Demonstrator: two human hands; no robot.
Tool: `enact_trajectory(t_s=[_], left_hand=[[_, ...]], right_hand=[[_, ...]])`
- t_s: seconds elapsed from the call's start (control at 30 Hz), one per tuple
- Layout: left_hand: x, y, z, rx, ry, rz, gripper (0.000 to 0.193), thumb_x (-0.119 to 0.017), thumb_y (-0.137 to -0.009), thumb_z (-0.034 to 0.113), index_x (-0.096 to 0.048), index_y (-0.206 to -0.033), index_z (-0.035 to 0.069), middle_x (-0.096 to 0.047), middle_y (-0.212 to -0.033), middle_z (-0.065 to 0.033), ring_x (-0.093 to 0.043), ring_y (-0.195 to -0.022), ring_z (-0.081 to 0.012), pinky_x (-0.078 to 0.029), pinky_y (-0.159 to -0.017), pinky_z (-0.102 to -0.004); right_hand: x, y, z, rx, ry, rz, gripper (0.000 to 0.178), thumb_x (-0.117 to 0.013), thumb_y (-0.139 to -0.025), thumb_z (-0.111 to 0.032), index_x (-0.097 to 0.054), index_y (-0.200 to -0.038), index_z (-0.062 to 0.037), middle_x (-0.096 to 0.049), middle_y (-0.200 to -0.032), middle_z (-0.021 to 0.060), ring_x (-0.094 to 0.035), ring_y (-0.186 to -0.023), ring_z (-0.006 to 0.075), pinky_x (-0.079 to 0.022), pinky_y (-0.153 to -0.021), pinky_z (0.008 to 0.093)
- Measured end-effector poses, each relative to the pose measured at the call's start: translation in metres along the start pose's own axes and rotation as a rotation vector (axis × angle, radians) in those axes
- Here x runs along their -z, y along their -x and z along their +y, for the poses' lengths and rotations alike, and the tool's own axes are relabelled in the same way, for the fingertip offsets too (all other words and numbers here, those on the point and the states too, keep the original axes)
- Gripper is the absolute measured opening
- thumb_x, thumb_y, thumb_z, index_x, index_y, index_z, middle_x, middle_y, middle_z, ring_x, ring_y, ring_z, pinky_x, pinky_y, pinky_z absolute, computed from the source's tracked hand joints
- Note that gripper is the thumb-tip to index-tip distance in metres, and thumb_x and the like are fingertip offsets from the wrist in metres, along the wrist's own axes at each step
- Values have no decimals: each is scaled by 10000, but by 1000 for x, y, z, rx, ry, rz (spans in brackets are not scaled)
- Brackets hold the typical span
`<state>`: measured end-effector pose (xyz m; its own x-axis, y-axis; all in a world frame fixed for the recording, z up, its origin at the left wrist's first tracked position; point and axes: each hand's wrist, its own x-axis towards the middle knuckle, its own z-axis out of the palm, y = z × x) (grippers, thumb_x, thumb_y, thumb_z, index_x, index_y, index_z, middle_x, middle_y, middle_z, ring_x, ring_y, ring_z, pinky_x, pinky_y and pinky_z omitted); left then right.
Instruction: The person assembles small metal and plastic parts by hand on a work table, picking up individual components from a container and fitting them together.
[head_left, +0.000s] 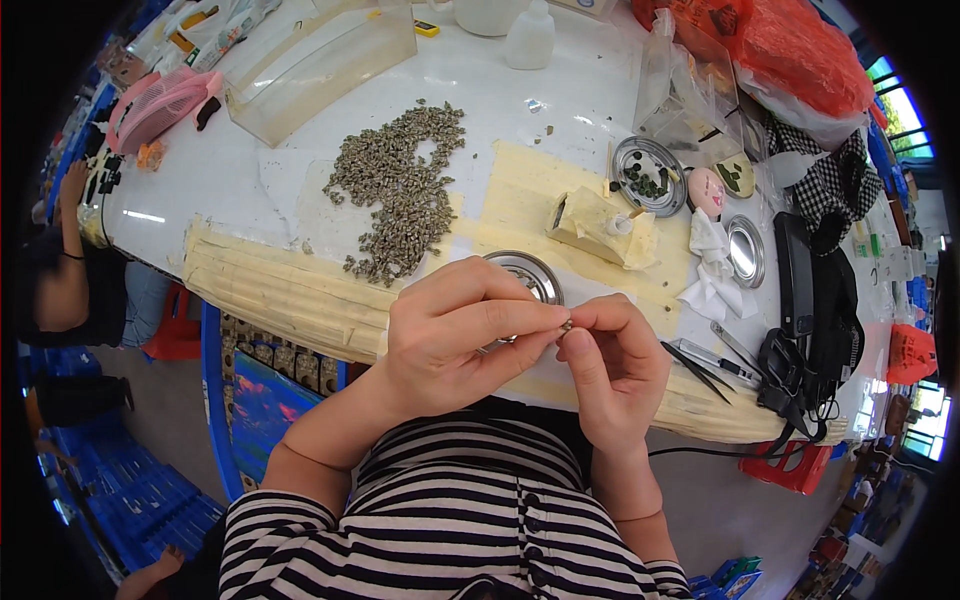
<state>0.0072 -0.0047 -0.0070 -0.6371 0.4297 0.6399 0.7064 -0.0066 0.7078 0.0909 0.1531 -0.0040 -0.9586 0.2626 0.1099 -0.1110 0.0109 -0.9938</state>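
The person's left hand [455, 335] and right hand [618, 370] meet above the near edge of a white table [290, 190], their fingertips close together. Both are pinched on one tiny metal piece [567, 325] — thumb against fingers on each side — just in front of a round steel dish [543, 272], which the left hand partly hides. A heap of small metal parts [400, 195] lies beyond the left hand; a utility knife [716, 362] rests right of the right hand.
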Motion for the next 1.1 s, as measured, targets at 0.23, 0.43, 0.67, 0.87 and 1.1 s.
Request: enact_trajectory(t_s=[0.23, 0.43, 0.67, 0.87, 1.1], left_hand=[[0, -1, 1, 15, 12, -13, 244, -785, -722, -54, -739, -950, 21, -684, -859, -83, -661, -765, -191, -528, -646, -282], [0, -1, 0, 4, -35, 26, 247, -783, -711, -68, -735, -940, 10, -685, -853, -87, -660, -764, -196, -531, -651, -286], [0, 0, 1, 6, -51, 28, 248, -781, -711, -70, -734, -943, 7, -683, -852, -86, -656, -763, -197, -529, -655, -285], [0, 0, 0, -8, -44, 22, 252, -782, -713, -70, -734, -947, 11, -683, -853, -81, -654, -764, -195, -527, -650, -282], [0, -1, 1, -6, -44, 11, 251, -785, -710, -66, -732, -943, 14, -683, -845, -81, -652, -756, -198, -524, -647, -282]], right_hand=[[2, 0, 3, 51, 37, -14, 80, -652, -921, -14, -649, -989, 28, -627, -898, 67, -575, -775, 113, -467, -708, 231], [-1, 0, 2, 105, 41, 64, 104, -669, -892, 1, -687, -990, 32, -668, -892, 92, -598, -782, 145, -481, -724, 251], [-1, -1, 1, 130, 111, 30, 133, -672, -890, -3, -702, -1012, 39, -692, -892, 113, -623, -793, 167, -495, -729, 264], [-3, -3, -1, 91, 97, 15, 119, -651, -914, -21, -697, -1005, 41, -690, -890, 117, -624, -793, 172, -495, -726, 263], [3, -3, 1, 127, 97, -76, 152, -562, -995, -82, -629, -1023, 53, -604, -932, 80, -573, -773, 113, -462, -704, 236]])
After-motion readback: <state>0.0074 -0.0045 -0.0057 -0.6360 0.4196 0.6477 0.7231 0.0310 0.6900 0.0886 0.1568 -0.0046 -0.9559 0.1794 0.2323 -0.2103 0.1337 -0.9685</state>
